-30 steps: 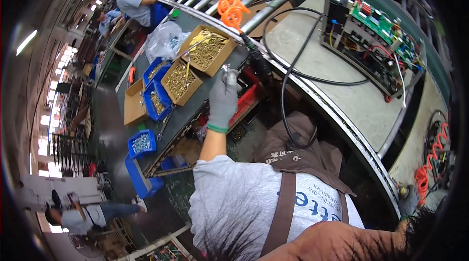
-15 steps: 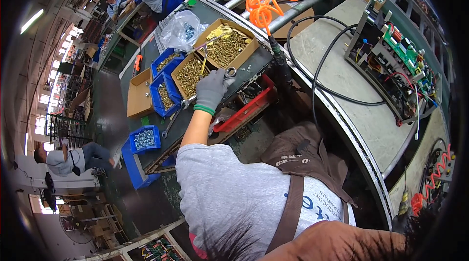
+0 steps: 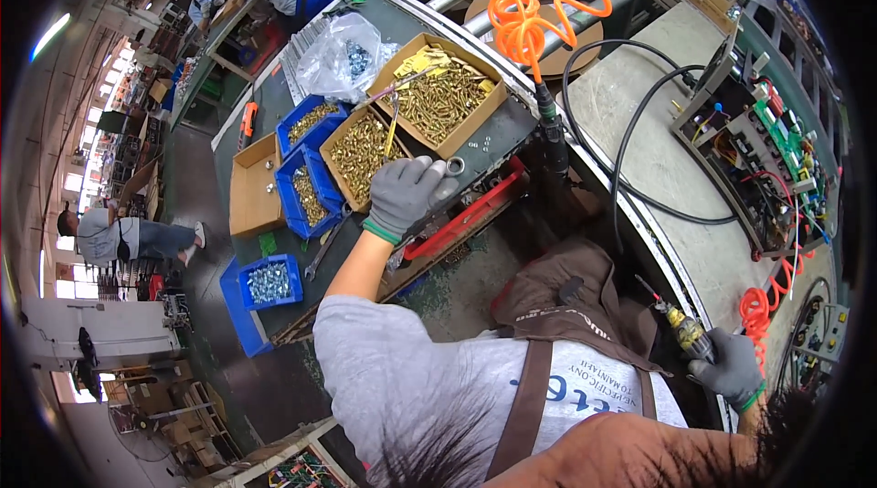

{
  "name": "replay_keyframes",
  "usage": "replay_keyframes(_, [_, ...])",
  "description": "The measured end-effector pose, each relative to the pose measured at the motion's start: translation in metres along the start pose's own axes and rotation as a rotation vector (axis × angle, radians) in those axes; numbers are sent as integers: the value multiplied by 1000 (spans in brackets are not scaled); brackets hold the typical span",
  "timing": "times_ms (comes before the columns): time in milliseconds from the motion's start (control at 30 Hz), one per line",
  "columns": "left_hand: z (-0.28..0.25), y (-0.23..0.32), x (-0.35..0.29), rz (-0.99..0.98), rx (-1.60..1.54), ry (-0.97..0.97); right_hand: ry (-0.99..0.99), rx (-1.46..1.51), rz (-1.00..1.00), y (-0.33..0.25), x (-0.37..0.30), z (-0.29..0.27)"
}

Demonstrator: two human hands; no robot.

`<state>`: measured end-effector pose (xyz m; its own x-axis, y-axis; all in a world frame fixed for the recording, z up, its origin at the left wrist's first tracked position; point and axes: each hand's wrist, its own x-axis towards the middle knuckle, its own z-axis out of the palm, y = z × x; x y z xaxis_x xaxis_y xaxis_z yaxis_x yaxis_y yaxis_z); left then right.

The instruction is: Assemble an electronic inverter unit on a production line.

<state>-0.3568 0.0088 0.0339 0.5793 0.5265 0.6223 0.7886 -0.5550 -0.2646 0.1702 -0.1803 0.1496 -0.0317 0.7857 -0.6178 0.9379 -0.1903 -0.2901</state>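
Observation:
My left hand (image 3: 402, 196), in a grey glove, is closed at the bench's front edge. Beyond its fingertips shows the ring end of a metal tool (image 3: 455, 165); the glove hides the rest. Just past the hand stand a carton of brass-coloured screws (image 3: 358, 157) and a larger carton of similar screws (image 3: 438, 100). A wrench (image 3: 324, 246) lies on the bench left of the hand. My right hand (image 3: 733, 369), gloved too, grips a yellow and black power screwdriver (image 3: 687, 333) at the lower right, its bit pointing up and left.
Blue bins (image 3: 309, 186) of small fasteners and a cardboard box (image 3: 254, 186) line the bench. An orange coiled hose (image 3: 521, 26) hangs over the rollers. At right stands an open unit with a circuit board (image 3: 776, 136), with a black cable (image 3: 630, 186) alongside. Other people work at far left.
My right hand has come into view with the power screwdriver in its grip. My left hand has drawn slightly nearer, and the ring end has moved with it.

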Motion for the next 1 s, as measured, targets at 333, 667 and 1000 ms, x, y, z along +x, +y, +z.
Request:
replay_keyframes(333, [87,-66,121,-529,-188,-1044,-230,596,-32,-16,38,4])
replay_keyframes(667, [79,-75,120,-764,-378,-997,58,1229,58,23,26,71])
replay_keyframes(1000, [-19,24,140,-959,-1194,-196,293,1178,-121,21,42,107])
